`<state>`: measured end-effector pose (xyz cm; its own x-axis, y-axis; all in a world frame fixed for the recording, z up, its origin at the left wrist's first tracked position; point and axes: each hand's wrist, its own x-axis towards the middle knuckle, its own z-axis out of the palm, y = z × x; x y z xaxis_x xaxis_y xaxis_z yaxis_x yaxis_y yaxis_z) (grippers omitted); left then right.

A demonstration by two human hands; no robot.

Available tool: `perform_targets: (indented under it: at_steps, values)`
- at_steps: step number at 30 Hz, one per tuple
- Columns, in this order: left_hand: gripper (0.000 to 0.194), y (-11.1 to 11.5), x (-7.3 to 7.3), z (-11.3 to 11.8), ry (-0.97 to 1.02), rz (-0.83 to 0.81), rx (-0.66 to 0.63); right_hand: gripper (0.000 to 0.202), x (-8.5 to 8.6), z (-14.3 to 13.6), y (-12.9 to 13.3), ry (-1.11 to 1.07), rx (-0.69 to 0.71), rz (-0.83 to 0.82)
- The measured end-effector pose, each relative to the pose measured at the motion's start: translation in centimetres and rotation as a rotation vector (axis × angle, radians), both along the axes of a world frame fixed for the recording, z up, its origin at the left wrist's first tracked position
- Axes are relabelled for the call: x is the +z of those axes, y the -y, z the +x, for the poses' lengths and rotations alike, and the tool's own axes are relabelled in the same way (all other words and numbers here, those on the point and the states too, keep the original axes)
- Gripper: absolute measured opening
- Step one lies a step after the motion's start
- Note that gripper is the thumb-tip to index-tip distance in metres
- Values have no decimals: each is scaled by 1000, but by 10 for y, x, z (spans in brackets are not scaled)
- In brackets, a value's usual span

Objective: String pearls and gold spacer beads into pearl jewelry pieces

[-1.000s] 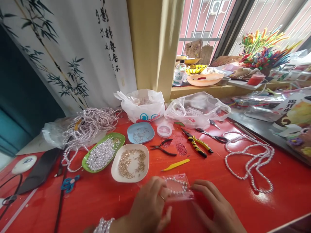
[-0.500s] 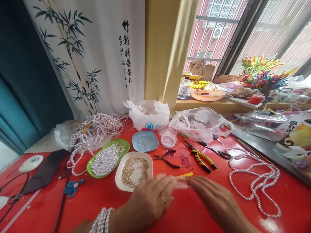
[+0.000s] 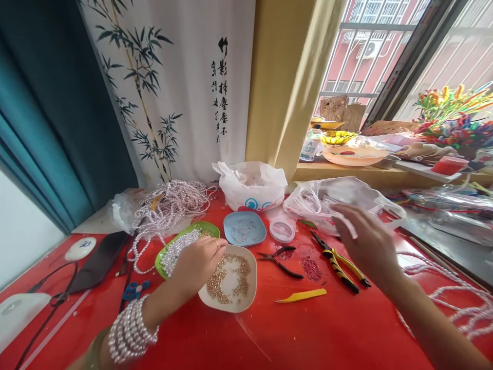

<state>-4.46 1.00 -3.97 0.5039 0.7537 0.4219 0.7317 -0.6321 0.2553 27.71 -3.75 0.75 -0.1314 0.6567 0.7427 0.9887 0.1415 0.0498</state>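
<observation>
My left hand (image 3: 198, 264) hovers over the seam between a green tray (image 3: 159, 263) of pearly white beads and a cream dish (image 3: 228, 307) of gold beads. Its fingers are bent and held together; whether anything is in them is hidden. Several strands of a pearl bracelet (image 3: 131, 331) circle the left wrist. At the front of a clear plastic bag (image 3: 370, 198), my right hand (image 3: 364, 244) has its fingers close together, slightly blurred. A thin whitish strip (image 3: 349, 226) shows beneath them; I cannot tell if it belongs to the bag.
Yellow tweezers (image 3: 302, 295), black pliers (image 3: 283, 262) and yellow-black pliers (image 3: 341, 264) lie on the red table. Behind are a blue dish (image 3: 231, 236), a round lidded box (image 3: 282, 232) and a white bag (image 3: 250, 192). Bead strands lie left (image 3: 173, 203) and right (image 3: 458, 300).
My hands, together around a small clear item at the front middle, have parted. The left moved to the bead trays, the right up to the clear bag. The view has swung left.
</observation>
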Motion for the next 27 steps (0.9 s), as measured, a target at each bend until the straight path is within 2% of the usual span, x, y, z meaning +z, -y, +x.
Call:
perform_targets:
  at_steps: [3,5,8,13,17,20,24,27]
  values:
    - [23,-3,-6,-4,-53,-124,-36,27,-24,-17,-8,105,103,-354]
    - [23,-2,-13,-3,-70,-140,-66,29,-37,-24,-14,134,103,-470]
    - [24,-1,-28,-1,-120,-83,-81,30,-53,-27,-21,155,61,-527]
    - [34,-4,-56,-1,-193,26,-78,49,-72,-20,-25,173,-105,-559]
    - [35,-5,-65,1,-185,49,-58,58,-72,-9,-24,194,-207,-551]
    - [36,-5,-63,3,-204,72,-24,47,-64,-4,-18,204,-277,-538]
    - [38,-4,-60,5,-253,66,-14,29,-52,-4,-5,210,-295,-572]
    - [39,-5,-56,6,-249,36,-20,26,-49,-6,8,200,-307,-585]
